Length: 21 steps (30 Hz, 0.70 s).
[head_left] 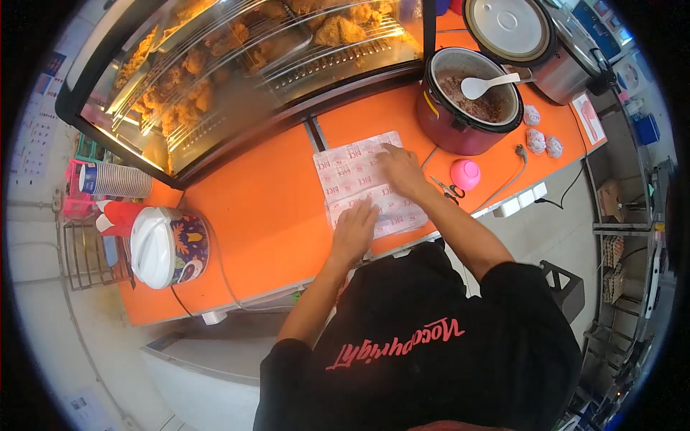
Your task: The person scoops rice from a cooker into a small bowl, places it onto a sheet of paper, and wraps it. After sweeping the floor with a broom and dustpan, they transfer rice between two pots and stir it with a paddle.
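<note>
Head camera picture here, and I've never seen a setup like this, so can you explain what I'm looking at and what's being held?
There is no machine: these are a person's own bare hands, seen by one camera worn on the head, looking forward and down.

The left hand and the right hand both rest on printed paper sheets. I can't tell whether the right fingers pinch the paper; nothing else seems held.

The sheets lie on an orange table. Beyond them stands a glass-fronted case of fried-looking food. To the right are an open cooker with a white scoop in it, and a pink bowl.
</note>
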Each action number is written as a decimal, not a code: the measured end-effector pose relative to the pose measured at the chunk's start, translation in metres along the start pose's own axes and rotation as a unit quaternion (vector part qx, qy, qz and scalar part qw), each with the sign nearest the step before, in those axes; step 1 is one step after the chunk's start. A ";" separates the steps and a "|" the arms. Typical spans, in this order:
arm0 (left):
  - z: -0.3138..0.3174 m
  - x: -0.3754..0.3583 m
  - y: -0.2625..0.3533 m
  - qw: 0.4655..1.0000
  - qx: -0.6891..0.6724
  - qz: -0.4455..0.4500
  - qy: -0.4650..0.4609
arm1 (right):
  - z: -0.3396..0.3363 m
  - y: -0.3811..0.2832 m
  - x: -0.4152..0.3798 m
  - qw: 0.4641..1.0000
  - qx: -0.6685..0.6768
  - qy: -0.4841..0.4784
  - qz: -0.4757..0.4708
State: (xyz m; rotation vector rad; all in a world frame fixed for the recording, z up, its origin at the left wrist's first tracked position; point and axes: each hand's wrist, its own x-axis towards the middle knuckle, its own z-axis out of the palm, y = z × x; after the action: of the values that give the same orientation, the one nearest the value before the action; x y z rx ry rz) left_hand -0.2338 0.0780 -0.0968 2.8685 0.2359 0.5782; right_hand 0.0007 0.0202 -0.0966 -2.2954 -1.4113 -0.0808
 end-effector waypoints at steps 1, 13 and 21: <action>0.001 -0.001 0.001 1.000 0.002 0.002 0.002 | 0.006 0.002 0.010 0.998 0.012 -0.053 -0.039; 0.004 0.004 0.009 0.998 -0.033 -0.057 -0.010 | 0.007 -0.002 0.054 0.967 0.024 -0.252 -0.036; 0.002 0.006 0.013 0.998 -0.028 -0.050 0.012 | -0.013 -0.011 0.001 0.988 0.091 -0.050 -0.117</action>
State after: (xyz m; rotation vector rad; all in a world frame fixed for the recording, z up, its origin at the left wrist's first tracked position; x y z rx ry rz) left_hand -0.2264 0.0664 -0.0934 2.7783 0.3572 0.5908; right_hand -0.0064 0.0198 -0.0807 -2.0046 -1.6626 0.0894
